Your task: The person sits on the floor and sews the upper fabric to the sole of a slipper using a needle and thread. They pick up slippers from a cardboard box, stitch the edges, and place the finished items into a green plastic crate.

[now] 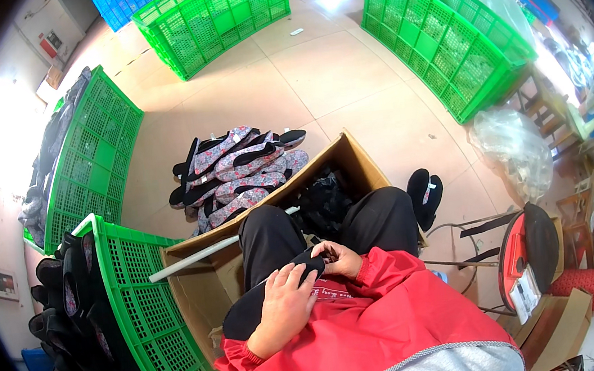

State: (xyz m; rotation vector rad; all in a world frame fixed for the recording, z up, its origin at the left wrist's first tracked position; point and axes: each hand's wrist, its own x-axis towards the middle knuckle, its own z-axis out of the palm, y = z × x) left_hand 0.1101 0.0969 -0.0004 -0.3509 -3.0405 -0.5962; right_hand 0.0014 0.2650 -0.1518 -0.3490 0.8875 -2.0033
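Note:
Across my lap lies a black cloth shoe (244,314), its sole end toward the left. My left hand (286,301) rests over it with the fingers laid along its top, gripping it. At the shoe's other end my right hand (339,259) has its fingers bent and pinched on the edge. My thumb and fingers hide that edge, so any small thing there cannot be made out. In front of my knees stands an open cardboard box (363,164) with a black bundle (324,201) inside. A pale rod (192,259) slants across the box.
Beyond the box, floral slippers (247,163) are heaped on the tiled floor. A black pair of shoes (425,197) sits right of my knee. Green crates (147,310) stand at left, with more crates (215,24) ahead and a crate (441,40) at right. A round-seated stool (535,247) is nearby.

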